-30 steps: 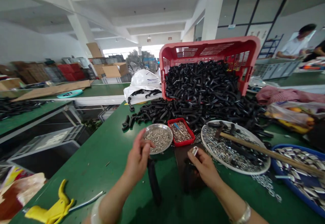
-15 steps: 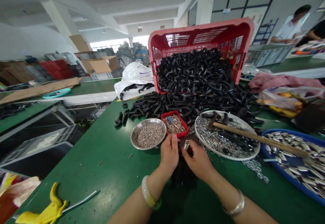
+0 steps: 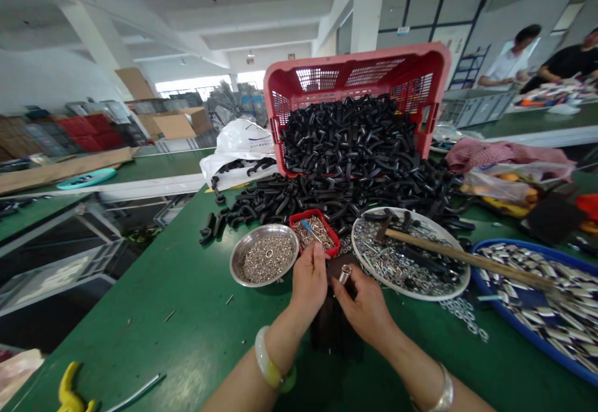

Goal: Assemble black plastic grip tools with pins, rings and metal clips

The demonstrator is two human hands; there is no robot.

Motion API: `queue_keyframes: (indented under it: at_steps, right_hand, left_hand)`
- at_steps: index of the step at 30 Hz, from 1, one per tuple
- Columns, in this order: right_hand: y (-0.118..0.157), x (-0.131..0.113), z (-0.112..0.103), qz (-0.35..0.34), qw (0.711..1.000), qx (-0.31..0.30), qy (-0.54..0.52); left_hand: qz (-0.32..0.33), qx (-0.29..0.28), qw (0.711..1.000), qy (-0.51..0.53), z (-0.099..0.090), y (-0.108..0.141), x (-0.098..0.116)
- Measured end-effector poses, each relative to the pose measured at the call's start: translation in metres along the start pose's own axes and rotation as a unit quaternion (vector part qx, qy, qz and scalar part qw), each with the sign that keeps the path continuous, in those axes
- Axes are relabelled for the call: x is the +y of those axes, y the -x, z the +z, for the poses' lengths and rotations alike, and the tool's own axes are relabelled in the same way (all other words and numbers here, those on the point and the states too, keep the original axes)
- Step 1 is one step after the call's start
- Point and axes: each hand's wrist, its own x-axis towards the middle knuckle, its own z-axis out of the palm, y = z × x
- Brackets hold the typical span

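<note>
My left hand (image 3: 309, 282) is closed, thumb and fingers pressed together; what they pinch, if anything, is hidden. Beside it, my right hand (image 3: 367, 303) is curled around a shiny metal coil spring (image 3: 344, 274), whose ringed end sticks up between thumb and fingers. A dark block (image 3: 335, 266) lies between and beyond the hands, partly covered by them. Just past my left fingertips is a red tray (image 3: 334, 250) of small metal pins with a blue-handled tool. To its left, a steel bowl (image 3: 236, 260) holds many tiny metal pieces.
A tilted red crate (image 3: 359, 57) spills black curved parts (image 3: 346, 144) onto the green table (image 3: 187, 337). At right stand a white tray (image 3: 357, 253) with a hammer (image 3: 443, 250) across it and a blue tray (image 3: 486, 303) of metal pieces. A yellow-handled tool (image 3: 70, 393) lies front left.
The camera view has turned slightly, so most things sit a little further left and lower. Both hands keep nearly the same pose, with the spring still in the right.
</note>
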Motion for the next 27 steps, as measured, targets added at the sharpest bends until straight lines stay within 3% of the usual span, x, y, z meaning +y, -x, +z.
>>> queue_keyframes:
  at_steps: [2, 7, 11, 14, 19, 23, 27]
  right_hand:
    - [-0.001, 0.0, -0.001, -0.003, 1.0, -0.012, 0.012]
    - [-0.003, 0.006, -0.008, -0.044, 0.99, -0.137, 0.004]
    - [-0.003, 0.01, -0.014, -0.019, 0.976, -0.216, 0.018]
    - [-0.004, 0.009, -0.019, 0.0, 0.972, -0.231, 0.042]
    - [-0.007, -0.001, -0.022, -0.009, 0.964, -0.247, 0.101]
    - [-0.002, -0.007, -0.017, 0.016, 0.953, -0.246, 0.177]
    - [-0.001, -0.006, -0.015, 0.014, 0.955, -0.241, 0.17]
  left_hand:
    - [0.005, -0.021, 1.0, 0.006, 0.002, 0.003, -0.002]
    - [-0.028, -0.063, 0.997, 0.037, 0.007, 0.011, -0.015]
    - [-0.045, -0.07, 0.994, 0.065, 0.009, 0.012, -0.018]
    - [-0.03, -0.08, 0.993, 0.076, 0.009, 0.009, -0.015]
    - [-0.062, -0.077, 0.993, 0.07, 0.011, 0.008, -0.015]
    - [-0.015, -0.092, 0.995, 0.024, 0.01, 0.013, -0.015]
    - [0.037, -0.134, 0.99, 0.004, 0.009, 0.019, -0.015]
